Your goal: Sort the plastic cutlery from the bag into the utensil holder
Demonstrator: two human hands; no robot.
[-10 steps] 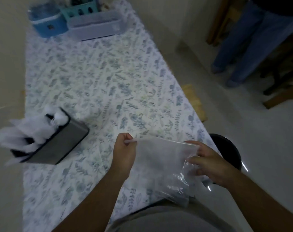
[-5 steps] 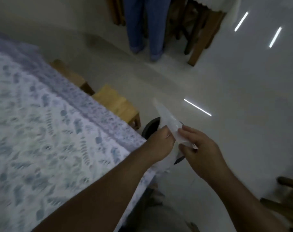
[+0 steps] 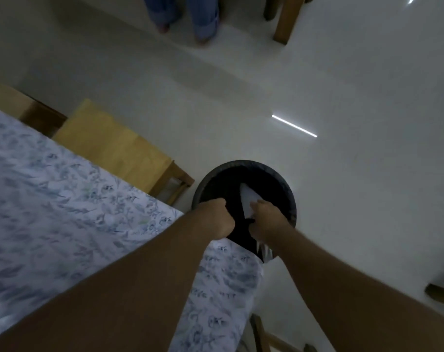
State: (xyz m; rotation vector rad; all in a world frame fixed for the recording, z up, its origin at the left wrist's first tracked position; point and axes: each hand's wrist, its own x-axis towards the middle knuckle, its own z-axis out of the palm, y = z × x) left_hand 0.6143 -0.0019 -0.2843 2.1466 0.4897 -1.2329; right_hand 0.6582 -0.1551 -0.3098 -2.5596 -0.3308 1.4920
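Observation:
The clear plastic bag [image 3: 247, 200] looks empty and folded flat, and it pokes up over the mouth of a round black bin [image 3: 286, 185] on the floor. My right hand [image 3: 267, 221] grips the bag's lower end above the bin. My left hand [image 3: 215, 217] is closed in a fist at the bin's left rim, a short gap from the bag; nothing shows in it. The utensil holder and the cutlery are out of view.
The table with a blue floral cloth [image 3: 63, 212] fills the lower left, its corner beside the bin. Wooden stools [image 3: 109, 146] stand along its far edge. A person's legs in blue trousers [image 3: 187, 13] stand at the top, next to a wooden leg [image 3: 284, 21].
My view swung right, from the table to the floor. Both hands carried the bag off the table and down over the black bin. My left hand has let go of it.

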